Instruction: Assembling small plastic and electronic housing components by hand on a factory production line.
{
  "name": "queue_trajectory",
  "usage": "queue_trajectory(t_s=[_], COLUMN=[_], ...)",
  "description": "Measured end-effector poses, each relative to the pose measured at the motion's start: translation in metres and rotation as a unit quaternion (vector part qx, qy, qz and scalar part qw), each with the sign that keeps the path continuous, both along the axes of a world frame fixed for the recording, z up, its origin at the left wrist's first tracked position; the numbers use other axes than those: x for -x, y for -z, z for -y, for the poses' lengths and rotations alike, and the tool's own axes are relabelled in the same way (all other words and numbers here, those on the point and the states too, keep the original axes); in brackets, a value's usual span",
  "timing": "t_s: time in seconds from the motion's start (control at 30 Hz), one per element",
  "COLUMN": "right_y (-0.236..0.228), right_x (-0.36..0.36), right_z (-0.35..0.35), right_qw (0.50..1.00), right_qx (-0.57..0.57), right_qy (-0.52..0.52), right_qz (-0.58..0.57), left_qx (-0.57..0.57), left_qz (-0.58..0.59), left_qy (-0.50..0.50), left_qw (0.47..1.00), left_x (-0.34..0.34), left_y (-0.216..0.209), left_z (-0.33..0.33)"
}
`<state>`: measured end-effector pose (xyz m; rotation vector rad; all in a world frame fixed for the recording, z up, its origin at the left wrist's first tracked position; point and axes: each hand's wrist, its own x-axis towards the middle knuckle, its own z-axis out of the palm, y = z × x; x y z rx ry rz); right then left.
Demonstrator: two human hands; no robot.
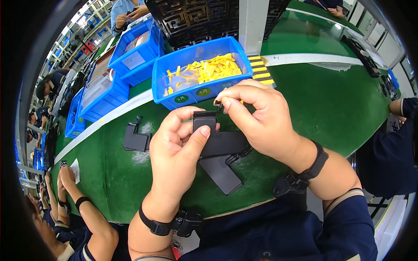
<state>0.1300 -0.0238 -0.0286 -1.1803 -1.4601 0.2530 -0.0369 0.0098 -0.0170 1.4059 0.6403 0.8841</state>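
Note:
My left hand is closed around a flat, black, L-shaped pack, its thumb pressed on the upper arm of the L. Just right of the pack's top end, my right hand pinches a small black piece like a short lead or connector; whether it joins the pack is hard to tell. Below my hands, a similar black pack lies on the green table, a dark cable along its upper right side. Another black pack or small stack with a short cable rests left of my left hand.
Beyond my hands stands a blue bin of yellow strips. Yellow strips lie beside a white post. More blue bins line the left, and a black lattice panel rises behind. Co-workers' arms are at left; another person sits right.

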Motion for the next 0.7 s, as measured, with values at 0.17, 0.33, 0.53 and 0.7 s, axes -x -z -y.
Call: queue_trajectory(t_s=[0.17,0.33,0.53,0.7], right_y=[0.004,-0.002,0.005,0.008], right_x=[-0.003,0.001,0.004,0.01], right_z=[0.0,0.001,0.003,0.003], right_qw=[0.996,0.997,0.996,0.989], right_qx=[-0.047,-0.011,0.032,0.079], right_qy=[0.017,0.003,-0.034,-0.104], right_qz=[0.079,0.075,0.079,0.072], left_qx=[-0.053,-0.131,-0.412,-0.22], left_qz=[-0.094,-0.272,-0.411,-0.154], left_qy=[-0.029,-0.191,-0.289,-0.017], left_qw=[0.994,0.934,0.76,0.963], left_x=[0.013,0.091,0.068,0.006], left_y=[0.001,0.003,0.009,0.005], left_z=[-0.026,-0.099,-0.086,-0.025])
